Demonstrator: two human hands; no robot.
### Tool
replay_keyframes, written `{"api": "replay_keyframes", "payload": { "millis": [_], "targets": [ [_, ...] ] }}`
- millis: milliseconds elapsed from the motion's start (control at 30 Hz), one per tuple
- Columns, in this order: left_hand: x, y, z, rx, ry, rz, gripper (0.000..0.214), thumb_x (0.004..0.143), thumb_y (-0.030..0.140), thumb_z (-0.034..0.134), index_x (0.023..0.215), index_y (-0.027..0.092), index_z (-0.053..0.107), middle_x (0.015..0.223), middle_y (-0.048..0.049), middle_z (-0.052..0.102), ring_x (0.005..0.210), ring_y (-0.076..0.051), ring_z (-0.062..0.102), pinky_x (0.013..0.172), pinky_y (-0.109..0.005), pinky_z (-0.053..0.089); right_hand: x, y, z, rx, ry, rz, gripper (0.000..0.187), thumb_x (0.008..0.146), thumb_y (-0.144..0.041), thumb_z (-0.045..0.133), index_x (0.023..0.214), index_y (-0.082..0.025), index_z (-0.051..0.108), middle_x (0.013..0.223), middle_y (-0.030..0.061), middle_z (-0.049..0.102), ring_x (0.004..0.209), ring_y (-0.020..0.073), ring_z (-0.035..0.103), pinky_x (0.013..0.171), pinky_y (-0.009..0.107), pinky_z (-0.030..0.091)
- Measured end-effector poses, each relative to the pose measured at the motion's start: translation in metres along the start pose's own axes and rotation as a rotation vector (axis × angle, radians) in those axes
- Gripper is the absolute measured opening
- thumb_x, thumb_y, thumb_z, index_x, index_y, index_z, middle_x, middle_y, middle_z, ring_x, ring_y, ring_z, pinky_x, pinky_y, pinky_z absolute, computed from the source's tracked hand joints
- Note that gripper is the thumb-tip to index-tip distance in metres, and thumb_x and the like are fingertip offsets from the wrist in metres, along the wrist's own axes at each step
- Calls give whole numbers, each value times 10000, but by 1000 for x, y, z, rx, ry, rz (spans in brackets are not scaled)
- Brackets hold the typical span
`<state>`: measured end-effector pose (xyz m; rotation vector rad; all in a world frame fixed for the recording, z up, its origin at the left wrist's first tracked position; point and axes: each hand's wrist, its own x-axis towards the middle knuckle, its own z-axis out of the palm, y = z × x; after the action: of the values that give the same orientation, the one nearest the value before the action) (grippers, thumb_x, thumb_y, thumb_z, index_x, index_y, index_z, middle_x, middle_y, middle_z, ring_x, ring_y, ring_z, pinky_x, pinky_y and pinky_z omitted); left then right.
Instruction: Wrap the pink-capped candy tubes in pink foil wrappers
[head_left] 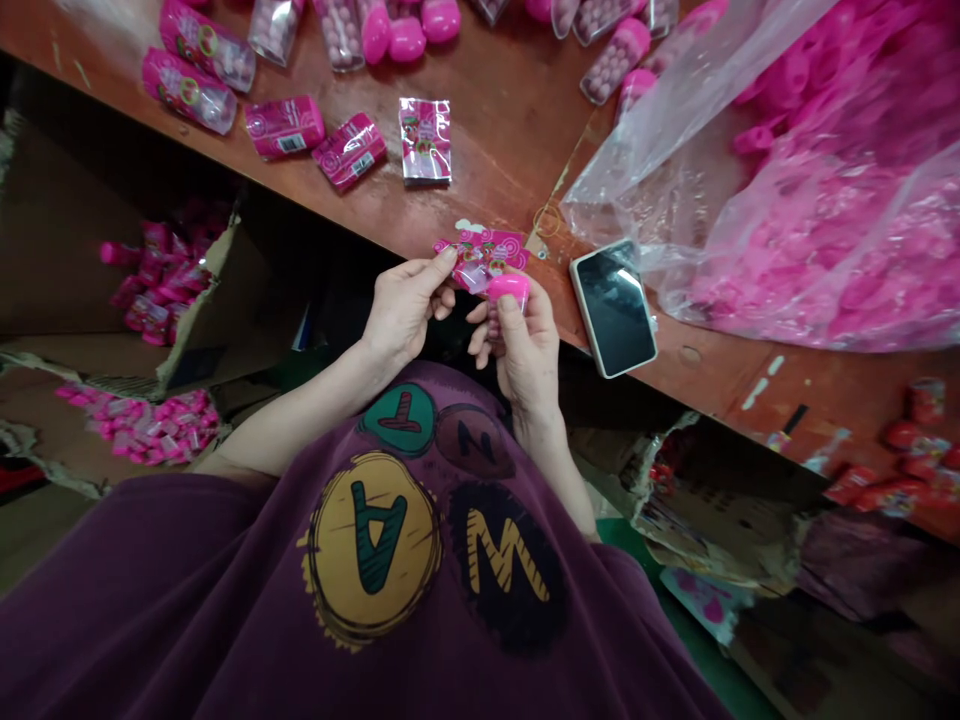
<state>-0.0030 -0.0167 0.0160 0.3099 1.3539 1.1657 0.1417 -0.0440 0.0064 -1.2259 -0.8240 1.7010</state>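
Observation:
Just past the table's front edge, my left hand [403, 307] pinches a pink printed wrapper sleeve [480, 252] between thumb and fingers. Beside it my right hand [529, 340] grips a small clear candy bottle with a rounded pink cap [509, 289], its thumb over the front. Pink balls show inside the bottle, partly covered by the fingers. The sleeve and the cap are close together; whether they touch I cannot tell. Beyond my hands lies a flat stack of printed sleeves [425, 142]. Two sleeved bottles, one of them the wrapped bottle [349, 152], lie to its left.
A phone [614, 308] lies at the table edge to the right. Behind it, a clear plastic bag [832, 250] holds pink caps. More candy bottles [342, 32] lie at the back. Below left stand cardboard boxes [214, 300] with wrapped bottles; red packs [900, 490] lie far right.

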Motion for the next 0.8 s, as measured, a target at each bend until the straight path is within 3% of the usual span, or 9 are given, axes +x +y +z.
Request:
{"api": "replay_keyframes", "payload": {
  "millis": [233,533,700,800],
  "targets": [
    [-4,-3,2,13,-36,-24,441,930,479,844,681,185,628,561,36,591,459,-53,535,472,-210,381,-3,7,7,-24,15,44,635,958,-710,670,1501,-417,515,865,-45,687,462,74,501,339,209,344],
    [-2,-3,0,40,-45,-42,409,918,447,863,697,175,651,568,34,603,469,-49,525,481,-194,396,2,2,4,172,-63,186,678,950,-758,594,1463,-320,521,828,-45,706,414,82,431,315,222,300],
    [0,-10,-3,29,-70,29,412,887,450,890,686,169,666,571,30,620,455,-45,520,476,-197,393,0,5,7,93,17,110,678,955,-767,595,1496,-373,488,816,-59,688,407,75,422,331,222,286],
    [1,-11,-4,10,-88,41,404,891,452,887,694,169,678,579,28,629,446,-43,511,464,-199,389,-2,7,7,78,-54,150,676,975,-773,560,1520,-383,469,794,-66,667,385,70,370,335,227,273]
  ]
}}
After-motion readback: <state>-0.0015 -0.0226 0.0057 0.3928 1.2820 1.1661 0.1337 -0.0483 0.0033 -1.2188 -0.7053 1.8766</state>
